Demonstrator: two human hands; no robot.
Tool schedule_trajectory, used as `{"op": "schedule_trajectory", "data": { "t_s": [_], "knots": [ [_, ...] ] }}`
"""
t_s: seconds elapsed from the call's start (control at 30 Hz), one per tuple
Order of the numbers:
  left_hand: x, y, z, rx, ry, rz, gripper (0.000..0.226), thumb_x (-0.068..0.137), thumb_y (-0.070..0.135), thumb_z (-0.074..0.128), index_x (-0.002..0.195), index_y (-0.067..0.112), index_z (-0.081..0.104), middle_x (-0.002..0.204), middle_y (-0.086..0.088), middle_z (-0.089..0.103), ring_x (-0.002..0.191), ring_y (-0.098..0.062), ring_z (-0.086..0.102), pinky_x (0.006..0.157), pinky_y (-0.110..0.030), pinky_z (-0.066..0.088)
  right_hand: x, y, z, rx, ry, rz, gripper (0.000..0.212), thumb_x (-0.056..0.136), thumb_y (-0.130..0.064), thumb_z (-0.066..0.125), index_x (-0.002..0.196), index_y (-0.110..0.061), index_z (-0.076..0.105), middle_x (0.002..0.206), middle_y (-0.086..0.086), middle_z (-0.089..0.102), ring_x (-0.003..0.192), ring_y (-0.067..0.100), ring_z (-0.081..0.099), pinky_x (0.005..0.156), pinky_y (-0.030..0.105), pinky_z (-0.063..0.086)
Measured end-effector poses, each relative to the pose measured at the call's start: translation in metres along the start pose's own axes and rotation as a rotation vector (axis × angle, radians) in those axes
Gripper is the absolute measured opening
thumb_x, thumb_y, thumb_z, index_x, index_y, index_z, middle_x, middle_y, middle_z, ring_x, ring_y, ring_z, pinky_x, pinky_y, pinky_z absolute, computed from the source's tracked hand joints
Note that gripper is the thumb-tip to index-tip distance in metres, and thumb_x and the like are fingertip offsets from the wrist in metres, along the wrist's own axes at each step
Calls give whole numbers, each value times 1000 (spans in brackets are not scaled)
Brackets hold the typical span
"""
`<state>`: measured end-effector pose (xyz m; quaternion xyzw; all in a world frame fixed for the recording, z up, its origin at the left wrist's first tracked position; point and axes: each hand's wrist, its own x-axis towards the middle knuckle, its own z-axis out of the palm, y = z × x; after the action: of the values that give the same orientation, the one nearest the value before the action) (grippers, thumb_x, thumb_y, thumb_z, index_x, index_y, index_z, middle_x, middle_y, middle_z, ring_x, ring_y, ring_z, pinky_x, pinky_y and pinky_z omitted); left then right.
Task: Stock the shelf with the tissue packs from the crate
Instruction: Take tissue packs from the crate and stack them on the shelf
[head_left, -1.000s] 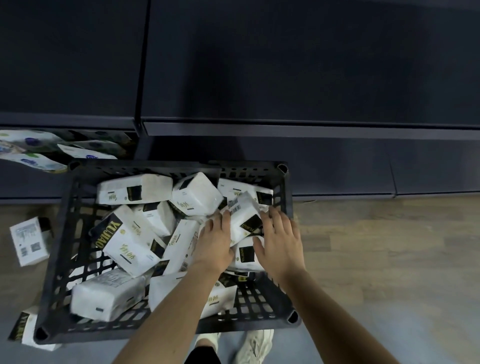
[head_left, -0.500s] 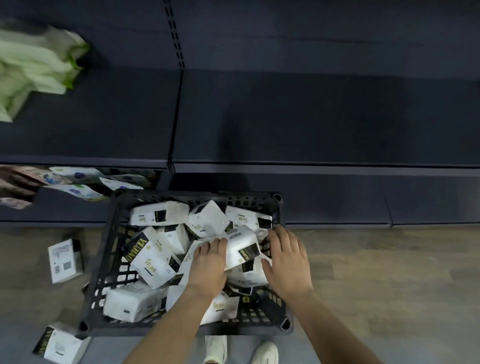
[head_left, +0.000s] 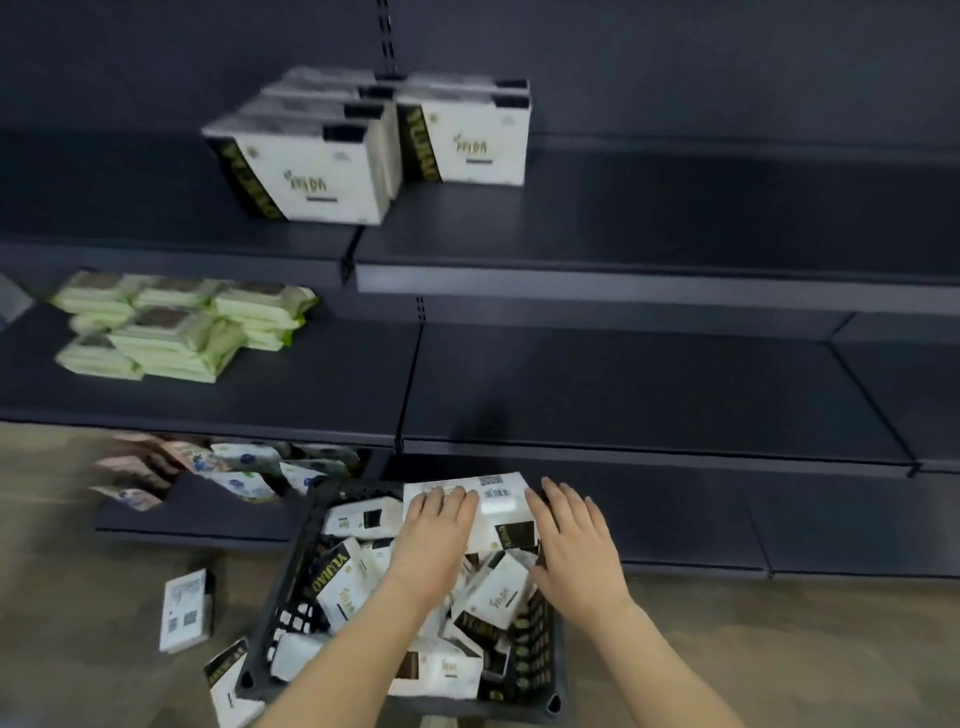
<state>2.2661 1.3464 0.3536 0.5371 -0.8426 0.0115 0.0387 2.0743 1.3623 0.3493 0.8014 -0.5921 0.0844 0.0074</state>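
Observation:
A black plastic crate stands on the floor before the shelves, with several white tissue packs jumbled inside. One white tissue pack with a barcode label is raised over the crate's far right corner, held between both hands. My left hand lies over its left end, and my right hand is against its right end with the thumb underneath. On the upper shelf stand several matching white packs in two rows.
Green packs are stacked at the left of the middle shelf. Blue-printed packs lie on the bottom shelf's left. Two white packs lie on the floor left of the crate. The right parts of the shelves are bare.
Both hands have lifted the pack up and away out of the pile in the crate. The view has tilted upward, so the upper shelves and their stock have come into sight.

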Motion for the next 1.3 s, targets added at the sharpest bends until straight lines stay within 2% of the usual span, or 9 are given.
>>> {"op": "schedule_trajectory", "data": {
  "t_s": [0.13,0.23,0.4,0.73,0.87,1.03,1.17,1.23,1.3],
  "knots": [
    [6,2,-55,27,103,59,93,25,15,83,110,11,45,97,-4,69,83,-24,67,72,-33,55,4,-4,-46,-4,69,1,109,34,-37,90,128,-11,42,124,11,61,109,29,61,89,46,50],
    [13,2,-94,59,189,120,85,35,15,81,113,12,46,102,-2,67,88,-24,65,75,-33,54,11,-8,-82,-9,139,-4,109,35,-33,91,130,-10,42,125,11,60,111,30,60,90,47,50],
    [30,-6,-158,138,292,190,89,40,23,81,120,10,44,111,-5,64,94,-27,63,80,-34,53,35,-9,-139,-53,268,-21,108,37,-32,92,130,-9,41,124,11,59,110,30,59,90,49,49],
    [63,-28,-242,319,481,284,86,48,23,78,124,4,42,115,-12,62,99,-32,61,86,-39,52,85,-10,-215,-71,463,-118,81,53,-19,87,121,-7,46,111,11,60,100,28,60,86,41,51],
    [79,-39,-258,330,540,272,82,49,19,76,124,0,52,116,-14,62,102,-32,61,90,-40,50,110,-6,-236,-44,480,-138,71,57,-8,81,119,-7,46,107,10,59,96,28,59,87,43,51],
    [102,-56,-269,251,587,217,88,48,14,80,126,1,41,114,-15,62,100,-31,63,86,-38,53,142,2,-254,-13,438,-116,64,59,7,72,119,-3,52,109,13,58,97,32,58,88,42,49],
    [124,-70,-279,244,594,236,82,44,16,85,116,-2,52,103,-15,66,90,-29,66,79,-36,56,167,7,-264,28,339,-107,64,79,-5,64,137,-6,37,128,10,46,113,28,47,99,35,38],
    [136,-78,-281,252,572,240,75,43,16,87,110,-2,56,98,-14,66,85,-27,66,77,-35,56,179,8,-266,31,307,-82,65,85,-10,61,141,-8,29,130,10,43,113,27,46,98,33,38],
    [147,-87,-280,259,547,249,72,43,17,88,106,-1,58,96,-14,66,83,-27,66,74,-33,57,190,9,-268,56,273,-68,62,86,-13,61,140,-10,30,127,11,44,109,27,47,94,33,40]
  ]
}}
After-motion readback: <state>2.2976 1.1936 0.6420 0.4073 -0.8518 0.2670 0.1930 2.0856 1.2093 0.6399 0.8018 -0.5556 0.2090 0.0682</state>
